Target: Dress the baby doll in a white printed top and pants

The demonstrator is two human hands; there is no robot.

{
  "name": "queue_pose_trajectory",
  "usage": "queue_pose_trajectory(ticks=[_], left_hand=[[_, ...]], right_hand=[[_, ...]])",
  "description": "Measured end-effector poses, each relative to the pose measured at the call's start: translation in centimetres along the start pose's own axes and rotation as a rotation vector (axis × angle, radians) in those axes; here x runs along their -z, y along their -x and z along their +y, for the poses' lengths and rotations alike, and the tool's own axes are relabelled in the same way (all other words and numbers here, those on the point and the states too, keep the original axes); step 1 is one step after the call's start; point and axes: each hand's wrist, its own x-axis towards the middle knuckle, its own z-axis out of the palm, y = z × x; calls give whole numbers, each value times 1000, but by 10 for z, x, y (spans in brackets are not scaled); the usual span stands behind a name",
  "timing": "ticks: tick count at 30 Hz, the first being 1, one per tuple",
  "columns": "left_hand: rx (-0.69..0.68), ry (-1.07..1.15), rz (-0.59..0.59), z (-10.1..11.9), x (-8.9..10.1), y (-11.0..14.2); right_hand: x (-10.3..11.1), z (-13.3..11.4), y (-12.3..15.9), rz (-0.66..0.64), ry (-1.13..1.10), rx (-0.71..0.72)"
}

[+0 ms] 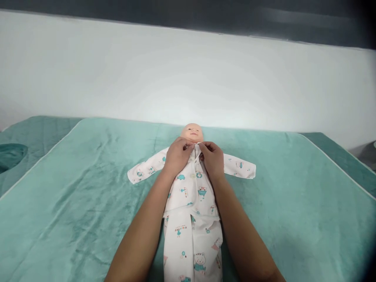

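A baby doll lies on its back in a white printed baby shirt and matching trousers. Both sleeves are spread out to the sides. At the collar, my left hand pinches one edge of the shirt's front opening. My right hand pinches the opposite edge, close beside it. Between the hands the placket gapes a little near the neck; lower down, the front lies together. Fingertips partly hide the fastening at the collar.
A teal plush sheet with a pale border covers the bed beneath the doll. Behind it stands a white wall with a dark band above. Darker teal fabric shows at the left edge.
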Motion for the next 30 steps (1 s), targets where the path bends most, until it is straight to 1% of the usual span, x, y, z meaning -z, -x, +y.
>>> queue_pose_trajectory(ticks=[3, 5, 6, 8, 10, 14, 18, 24, 27, 30], left_hand=[[-5, 16, 49, 0, 2, -1], [36, 53, 93, 3, 3, 0], [62, 79, 96, 5, 4, 0], [90, 135, 65, 7, 4, 2], [87, 175, 35, 8, 4, 3], [109, 214, 38, 7, 4, 4], [132, 256, 49, 6, 3, 4], [144, 316, 61, 4, 2, 4], [159, 352, 53, 2, 2, 3], [186, 439, 54, 1, 3, 2]], right_hand=[[0, 0, 0, 12, -10, 9], [1, -1, 0, 6, -21, 16], [1, -2, 0, -2, -27, 18], [1, -3, 1, -21, -47, 19], [1, -3, 0, -32, -71, 13], [2, -3, 0, -57, -103, -3], [3, -4, -1, -80, -110, 13], [6, -4, -3, -210, -74, 61], [7, -3, -3, -229, -27, 63], [7, -4, -2, -243, 44, 72]])
